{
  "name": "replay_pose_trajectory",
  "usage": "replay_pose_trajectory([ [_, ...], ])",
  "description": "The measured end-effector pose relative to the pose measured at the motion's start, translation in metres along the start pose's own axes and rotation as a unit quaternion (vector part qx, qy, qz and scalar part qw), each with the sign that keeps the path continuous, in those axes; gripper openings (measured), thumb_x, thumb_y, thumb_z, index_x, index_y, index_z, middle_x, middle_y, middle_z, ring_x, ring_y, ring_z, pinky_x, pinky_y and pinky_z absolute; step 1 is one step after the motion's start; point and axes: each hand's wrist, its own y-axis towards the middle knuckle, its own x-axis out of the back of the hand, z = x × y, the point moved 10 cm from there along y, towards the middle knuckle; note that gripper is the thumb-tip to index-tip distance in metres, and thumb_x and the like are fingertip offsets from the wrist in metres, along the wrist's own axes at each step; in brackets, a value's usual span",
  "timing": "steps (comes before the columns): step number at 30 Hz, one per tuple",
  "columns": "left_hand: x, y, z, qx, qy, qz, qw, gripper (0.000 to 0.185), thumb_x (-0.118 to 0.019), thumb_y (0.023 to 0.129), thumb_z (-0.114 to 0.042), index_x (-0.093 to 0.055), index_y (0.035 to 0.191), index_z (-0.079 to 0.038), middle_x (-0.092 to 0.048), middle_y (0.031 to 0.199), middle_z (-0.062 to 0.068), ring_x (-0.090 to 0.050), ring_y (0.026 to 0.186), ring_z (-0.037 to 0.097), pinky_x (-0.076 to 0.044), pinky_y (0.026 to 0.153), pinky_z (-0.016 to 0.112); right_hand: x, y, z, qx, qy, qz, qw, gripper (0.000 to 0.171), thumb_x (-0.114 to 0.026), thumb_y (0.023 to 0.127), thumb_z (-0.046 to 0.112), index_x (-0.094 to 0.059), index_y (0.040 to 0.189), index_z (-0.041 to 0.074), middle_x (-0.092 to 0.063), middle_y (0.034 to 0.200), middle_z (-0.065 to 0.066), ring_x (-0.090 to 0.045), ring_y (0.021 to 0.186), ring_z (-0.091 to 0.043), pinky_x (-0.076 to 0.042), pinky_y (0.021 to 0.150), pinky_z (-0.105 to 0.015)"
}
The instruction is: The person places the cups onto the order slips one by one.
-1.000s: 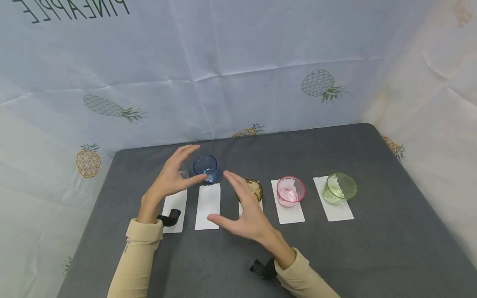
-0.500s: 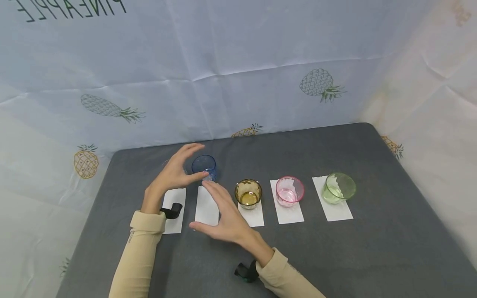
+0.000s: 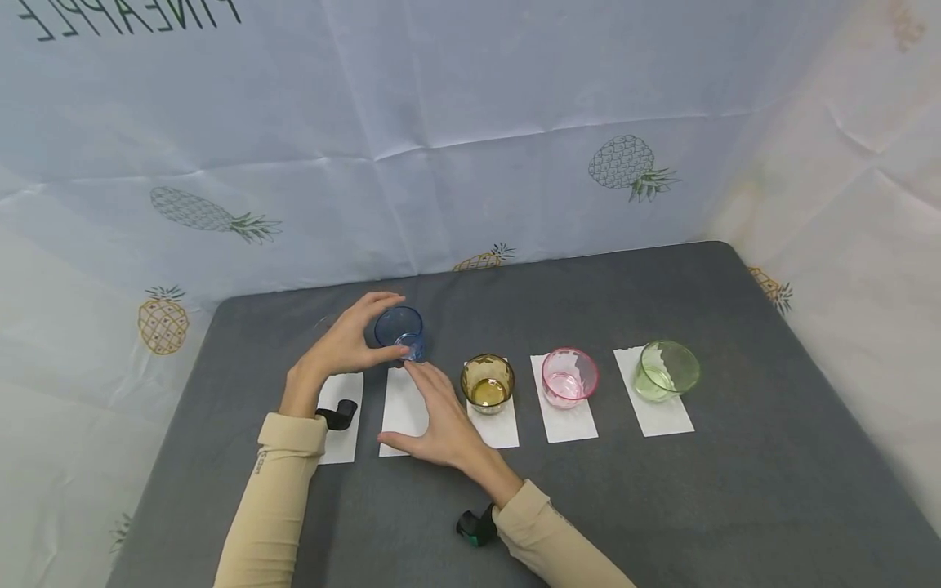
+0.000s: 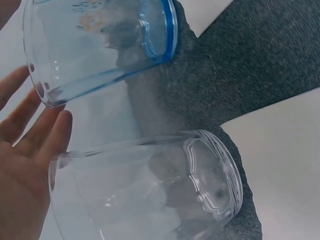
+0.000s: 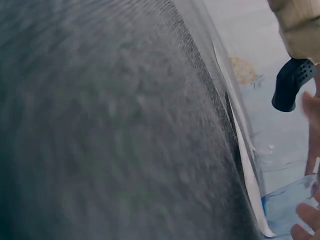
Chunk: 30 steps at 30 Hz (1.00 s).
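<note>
A clear blue drinking glass (image 3: 399,328) stands just behind the second white paper strip (image 3: 403,408). My left hand (image 3: 345,343) curves around its left side, fingers spread at the far side and thumb in front. In the left wrist view these fingers (image 4: 37,130) are by the rim of the blue glass (image 4: 100,45); a firm grip does not show. A colourless glass (image 4: 150,185) stands beside it, mostly hidden by the hand in the head view. My right hand (image 3: 437,425) hovers over the second strip, thumb and fingers apart, fingertips close to the blue glass.
An amber glass (image 3: 488,384), a pink glass (image 3: 569,377) and a green glass (image 3: 667,371) stand on their own paper strips to the right. Another strip (image 3: 341,445) lies under my left wrist. A pineapple-print cloth (image 3: 470,188) hangs behind the grey table (image 3: 698,506).
My right hand has moved left, from in front of the amber glass to over the second strip. My left hand has shifted slightly closer around the blue glass. The glasses stand as before.
</note>
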Motion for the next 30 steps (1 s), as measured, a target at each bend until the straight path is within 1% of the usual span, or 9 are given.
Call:
replay_pose_trajectory([
  [4, -0.001, 0.0, 0.002, 0.005, 0.001, 0.008, 1.0, 0.079, -0.075, 0.074, -0.045, -0.041, 0.139, -0.017, -0.035, 0.141, 0.005, -0.035, 0.128, 0.029, -0.033, 0.097, 0.055, -0.004, -0.002, -0.009, -0.021, -0.03, 0.009, 0.999, 0.102, -0.074, 0.068, 0.054, -0.027, 0.145, 0.007, -0.031, 0.146, -0.009, -0.022, 0.137, -0.03, -0.027, 0.106, -0.046],
  [8, -0.002, 0.001, 0.005, 0.018, 0.005, 0.016, 0.9997, 0.08, -0.075, 0.072, -0.047, -0.042, 0.139, -0.018, -0.036, 0.141, 0.002, -0.035, 0.128, 0.027, -0.034, 0.098, 0.053, -0.008, -0.004, -0.019, -0.045, -0.054, 0.024, 0.997, 0.105, -0.074, 0.067, 0.057, -0.024, 0.146, 0.009, -0.029, 0.148, -0.008, -0.021, 0.138, -0.027, -0.025, 0.108, -0.044],
  [10, -0.003, 0.001, 0.005, 0.021, 0.004, 0.022, 0.9995, 0.08, -0.074, 0.072, -0.048, -0.042, 0.139, -0.017, -0.037, 0.141, 0.002, -0.035, 0.128, 0.027, -0.033, 0.098, 0.054, -0.009, -0.006, -0.022, -0.052, -0.061, 0.031, 0.996, 0.107, -0.074, 0.066, 0.058, -0.023, 0.147, 0.009, -0.028, 0.148, -0.008, -0.02, 0.138, -0.026, -0.024, 0.109, -0.043],
  [14, -0.004, 0.002, 0.005, 0.024, 0.004, 0.029, 0.9993, 0.082, -0.074, 0.072, -0.05, -0.042, 0.138, -0.014, -0.038, 0.14, 0.003, -0.036, 0.128, 0.027, -0.033, 0.099, 0.053, -0.009, -0.006, -0.027, -0.058, -0.056, 0.046, 0.996, 0.11, -0.075, 0.065, 0.057, -0.021, 0.146, 0.006, -0.026, 0.148, -0.009, -0.02, 0.137, -0.026, -0.023, 0.109, -0.042],
  [19, -0.006, 0.002, 0.006, 0.033, 0.011, 0.034, 0.9988, 0.082, -0.074, 0.072, -0.049, -0.042, 0.138, -0.013, -0.038, 0.139, 0.004, -0.037, 0.127, 0.027, -0.034, 0.099, 0.052, -0.009, -0.007, -0.033, -0.081, -0.039, 0.067, 0.994, 0.11, -0.08, 0.063, 0.052, -0.025, 0.145, 0.003, -0.024, 0.148, -0.012, -0.018, 0.138, -0.028, -0.024, 0.108, -0.045],
  [25, -0.009, 0.002, 0.007, 0.042, 0.022, 0.049, 0.9977, 0.084, -0.073, 0.073, -0.05, -0.04, 0.139, -0.01, -0.037, 0.14, 0.007, -0.036, 0.128, 0.029, -0.034, 0.098, 0.053, -0.014, -0.007, -0.034, -0.086, -0.073, 0.086, 0.99, 0.111, -0.081, 0.06, 0.052, -0.029, 0.142, -0.002, -0.024, 0.149, -0.014, -0.016, 0.138, -0.031, -0.023, 0.109, -0.045],
  [30, -0.009, 0.003, 0.007, 0.049, 0.03, 0.046, 0.9973, 0.085, -0.073, 0.072, -0.05, -0.04, 0.14, -0.011, -0.039, 0.139, 0.007, -0.037, 0.127, 0.03, -0.034, 0.098, 0.053, -0.015, -0.007, -0.033, -0.087, -0.081, 0.084, 0.989, 0.109, -0.082, 0.059, 0.052, -0.033, 0.14, -0.003, -0.024, 0.148, -0.014, -0.016, 0.138, -0.031, -0.024, 0.108, -0.046],
])
